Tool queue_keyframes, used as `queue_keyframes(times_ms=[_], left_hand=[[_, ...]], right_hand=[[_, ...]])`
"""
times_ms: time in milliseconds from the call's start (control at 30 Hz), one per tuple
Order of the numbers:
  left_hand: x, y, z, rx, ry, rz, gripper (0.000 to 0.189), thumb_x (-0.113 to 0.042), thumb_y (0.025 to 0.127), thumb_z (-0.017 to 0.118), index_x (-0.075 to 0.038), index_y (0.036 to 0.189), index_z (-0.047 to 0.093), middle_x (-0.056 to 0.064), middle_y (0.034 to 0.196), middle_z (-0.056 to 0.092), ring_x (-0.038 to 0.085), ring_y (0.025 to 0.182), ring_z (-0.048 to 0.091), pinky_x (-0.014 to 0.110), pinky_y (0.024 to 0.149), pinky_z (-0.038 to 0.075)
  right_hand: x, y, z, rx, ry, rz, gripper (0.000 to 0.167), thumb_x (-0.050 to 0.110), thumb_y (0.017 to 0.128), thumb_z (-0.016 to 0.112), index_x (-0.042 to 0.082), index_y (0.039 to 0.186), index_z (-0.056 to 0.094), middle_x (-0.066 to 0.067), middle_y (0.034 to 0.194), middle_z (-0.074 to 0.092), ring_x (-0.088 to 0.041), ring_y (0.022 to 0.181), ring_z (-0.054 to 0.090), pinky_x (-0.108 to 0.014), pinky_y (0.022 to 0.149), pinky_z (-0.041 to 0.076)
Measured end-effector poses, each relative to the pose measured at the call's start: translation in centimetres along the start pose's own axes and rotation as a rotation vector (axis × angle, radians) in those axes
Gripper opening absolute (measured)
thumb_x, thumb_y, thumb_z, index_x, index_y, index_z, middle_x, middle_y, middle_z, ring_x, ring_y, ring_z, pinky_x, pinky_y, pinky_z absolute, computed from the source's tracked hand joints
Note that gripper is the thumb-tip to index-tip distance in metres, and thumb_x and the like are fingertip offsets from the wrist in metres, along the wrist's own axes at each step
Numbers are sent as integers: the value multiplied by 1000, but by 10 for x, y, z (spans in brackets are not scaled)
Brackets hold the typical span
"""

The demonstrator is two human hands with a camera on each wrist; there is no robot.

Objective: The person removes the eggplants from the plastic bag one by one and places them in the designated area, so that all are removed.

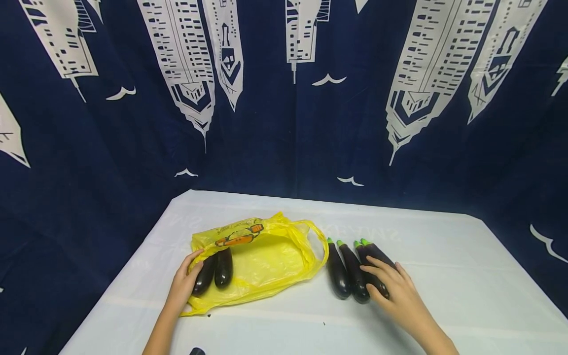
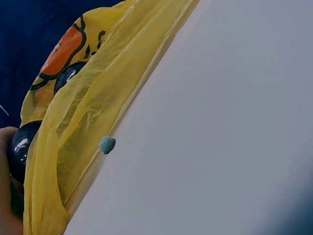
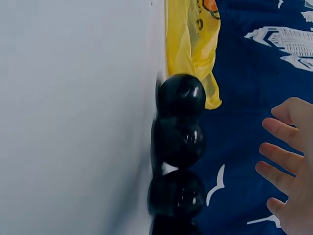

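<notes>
A yellow plastic bag (image 1: 266, 268) lies on its side with its mouth facing the front, an orange printed figure on its upper layer. Two dark eggplants (image 1: 224, 268) rest inside, at the left end. My left hand (image 1: 179, 283) holds the bag's left rim, thumb beside the outer eggplant (image 2: 22, 149). To the right of the bag, several more eggplants (image 1: 338, 276) lie side by side, green stem ends pointing away. Over the rightmost of them is my right hand (image 1: 395, 293), fingers spread. In the right wrist view its fingers (image 3: 279, 132) stand apart from the eggplants' round ends.
The white table (image 1: 275, 330) carries everything. Small dark crumbs (image 1: 209, 315) lie in front of the bag, and a dark object (image 1: 197, 351) pokes in at the bottom edge. Behind the table hangs a navy curtain (image 1: 284, 143) with white building prints.
</notes>
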State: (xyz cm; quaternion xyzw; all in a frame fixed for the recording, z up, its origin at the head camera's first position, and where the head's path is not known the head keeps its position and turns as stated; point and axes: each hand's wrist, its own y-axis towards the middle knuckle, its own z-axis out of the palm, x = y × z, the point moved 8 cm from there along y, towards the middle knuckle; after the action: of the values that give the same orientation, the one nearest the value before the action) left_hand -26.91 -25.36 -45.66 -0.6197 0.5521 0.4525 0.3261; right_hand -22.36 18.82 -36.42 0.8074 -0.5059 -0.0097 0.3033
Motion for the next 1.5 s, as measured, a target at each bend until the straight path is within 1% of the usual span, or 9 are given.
queue_keyframes(times_ms=[100, 200, 300, 433, 667, 833, 1033, 1333, 1500], left_hand=[[0, 0, 0, -2, -1, 6, 45, -35, 96, 42, -14, 135, 39, 14, 145, 32, 35, 138, 19, 59, 109, 15], [1, -1, 0, -4, -3, 6, 44, -34, 96, 43, -14, 135, 39, 14, 145, 33, 35, 138, 19, 58, 109, 16], [2, -1, 0, -6, -6, 5, 44, -33, 96, 43, -14, 135, 39, 14, 145, 33, 35, 138, 20, 58, 109, 16], [3, -3, 0, -4, -8, 0, 44, -34, 96, 43, -14, 135, 39, 13, 145, 32, 35, 138, 19, 58, 109, 16], [5, -5, 0, -6, -3, 1, 45, -36, 95, 43, -14, 135, 39, 14, 145, 32, 36, 137, 20, 59, 108, 17], [5, -6, -1, -12, -6, 2, 45, -36, 95, 43, -14, 135, 39, 14, 145, 33, 36, 137, 20, 58, 109, 16], [4, -5, -1, -10, -5, -5, 46, -36, 95, 44, -14, 134, 40, 14, 145, 33, 35, 137, 20, 59, 109, 16], [-1, 0, 0, -2, -8, 14, 46, -37, 95, 43, -14, 135, 39, 14, 146, 31, 36, 138, 19, 59, 108, 17], [0, 0, 0, 6, -11, 8, 47, -37, 95, 43, -14, 136, 38, 14, 147, 29, 36, 138, 17, 60, 108, 16]], right_hand=[[4, 2, 3, 15, 8, 2, 31, 16, 83, 63, 18, 114, 60, -8, 130, 52, -32, 119, 46, -36, 116, 7], [8, 4, 7, 36, 19, 10, 31, 16, 83, 63, 17, 114, 60, -8, 131, 51, -32, 120, 45, -41, 114, 12], [13, 7, 12, 53, 29, 13, 31, 17, 84, 63, 16, 114, 60, -7, 132, 50, -31, 122, 44, -42, 114, 14], [21, 10, 18, 68, 33, 3, 31, 18, 83, 63, 17, 114, 61, -5, 133, 50, -27, 124, 43, -32, 116, 8], [42, 21, 27, 131, 52, -14, 31, 23, 85, 62, 21, 115, 59, 1, 137, 46, -21, 127, 42, -35, 114, 14], [61, 31, 31, 141, 50, -66, 32, 25, 85, 61, 22, 117, 59, 4, 137, 47, -20, 127, 43, -33, 114, 17], [79, 40, 35, 147, 66, -117, 34, 24, 84, 62, 22, 118, 59, 4, 137, 47, -21, 128, 43, -44, 110, 26], [97, 51, 39, 142, 101, -151, 34, 22, 83, 61, 23, 117, 59, 3, 135, 49, -23, 125, 46, -47, 106, 33], [105, 54, 47, 178, 152, -131, 34, 23, 84, 59, 23, 118, 58, 2, 136, 47, -27, 124, 46, -50, 104, 34]])
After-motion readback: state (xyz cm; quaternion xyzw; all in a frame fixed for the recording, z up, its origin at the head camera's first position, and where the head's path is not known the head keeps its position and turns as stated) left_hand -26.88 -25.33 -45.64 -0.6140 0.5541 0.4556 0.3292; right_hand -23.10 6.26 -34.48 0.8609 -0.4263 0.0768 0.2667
